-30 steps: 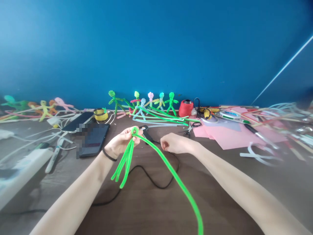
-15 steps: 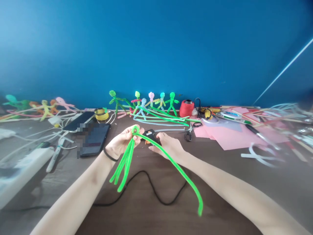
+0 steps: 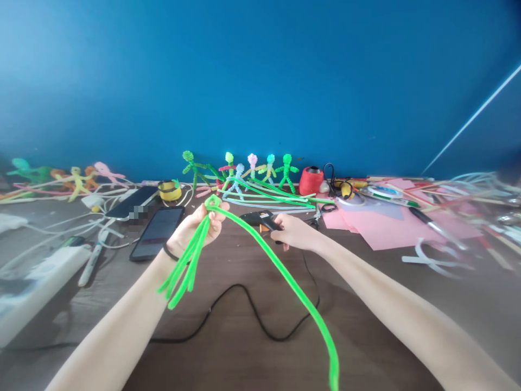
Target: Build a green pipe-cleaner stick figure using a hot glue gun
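Observation:
Pinched in my left hand [image 3: 200, 227] are bright green pipe cleaners [image 3: 280, 266]. They meet in a small loop above the fingertips; several shorter ends hang down over the wrist, and one long strand arcs right toward the bottom edge. My right hand [image 3: 296, 232] is closed round the handle of a black glue gun [image 3: 260, 218] with an orange trigger. The gun's nozzle points left, toward my left hand, with a gap between them. A black cord [image 3: 252, 320] curves over the brown table [image 3: 228, 364] below both hands.
Pipe-cleaner figures [image 3: 287, 172] stand along the blue wall, with loose green strands [image 3: 277, 196] before them. At left lie two phones [image 3: 158, 233], white cables and a power strip [image 3: 40, 288]. Pink paper [image 3: 382, 222], scissors [image 3: 315, 220] and a red spool [image 3: 311, 182] are right.
My left hand has moved left and slightly up with the green pipe cleaners. My right hand has shifted right with the glue gun, which now shows more fully between the hands.

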Demonstrator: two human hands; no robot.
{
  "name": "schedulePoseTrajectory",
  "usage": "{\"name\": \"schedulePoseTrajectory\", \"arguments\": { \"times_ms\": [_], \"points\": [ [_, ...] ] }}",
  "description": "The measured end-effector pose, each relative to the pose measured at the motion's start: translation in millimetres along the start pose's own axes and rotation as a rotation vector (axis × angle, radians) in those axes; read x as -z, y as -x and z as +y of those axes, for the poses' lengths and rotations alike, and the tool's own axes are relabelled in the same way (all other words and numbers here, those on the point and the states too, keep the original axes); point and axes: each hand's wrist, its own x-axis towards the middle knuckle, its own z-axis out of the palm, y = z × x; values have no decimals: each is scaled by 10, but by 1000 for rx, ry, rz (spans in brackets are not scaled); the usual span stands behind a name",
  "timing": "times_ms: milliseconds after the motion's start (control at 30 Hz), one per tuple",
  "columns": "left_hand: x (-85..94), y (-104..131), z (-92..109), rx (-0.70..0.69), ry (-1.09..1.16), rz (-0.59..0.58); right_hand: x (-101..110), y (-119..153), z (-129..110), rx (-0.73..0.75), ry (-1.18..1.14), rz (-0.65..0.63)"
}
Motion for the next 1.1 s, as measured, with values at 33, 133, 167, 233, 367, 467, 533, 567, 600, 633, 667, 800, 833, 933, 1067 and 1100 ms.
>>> {"name": "schedulePoseTrajectory", "arguments": {
  "times_ms": [33, 133, 167, 233, 367, 467, 533, 567, 600, 633, 667, 800, 833, 933, 1067, 1100],
  "points": [
    [-41, 12, 15, 44, 42, -13, 10, -5, -8, 21, -109, -74],
    [-125, 27, 43, 48, 154, -9, 46, 18, -68, 90, -408, -288],
    [-137, 24, 48, 57, 181, 1, 61, 33, -86, 98, -484, -331],
    [-133, 9, 53, 34, 221, 16, 90, 57, -102, 104, -589, -387],
    [-57, -53, 36, -61, 177, -17, 110, 56, -72, 87, -712, -373],
    [17, -105, -14, -138, 14, -37, 91, 49, -75, 159, -865, -276],
    [62, -132, -61, -140, -77, -55, 74, 62, -108, 201, -952, -226],
    [83, -142, -87, -124, -107, -62, 65, 75, -132, 210, -982, -213],
    [102, -150, -112, -104, -149, -54, 57, 91, -158, 216, -1007, -210],
    [117, -156, -138, -91, -203, -43, 49, 107, -185, 225, -1028, -212],
    [129, -160, -162, -82, -259, -37, 41, 123, -209, 235, -1045, -219],
    [136, -170, -249, -57, -454, -25, 13, 153, -261, 277, -1080, -241],
    [129, -171, -269, -49, -484, -21, 9, 152, -261, 286, -1082, -234],
    [109, -179, -322, -23, -556, -15, 9, 146, -249, 273, -1066, -190],
    [126, -205, -391, 38, -592, -53, 31, 163, -246, 224, -1034, -162],
    [136, -212, -409, 57, -586, -60, 38, 169, -247, 216, -1039, -166]
  ]
}}
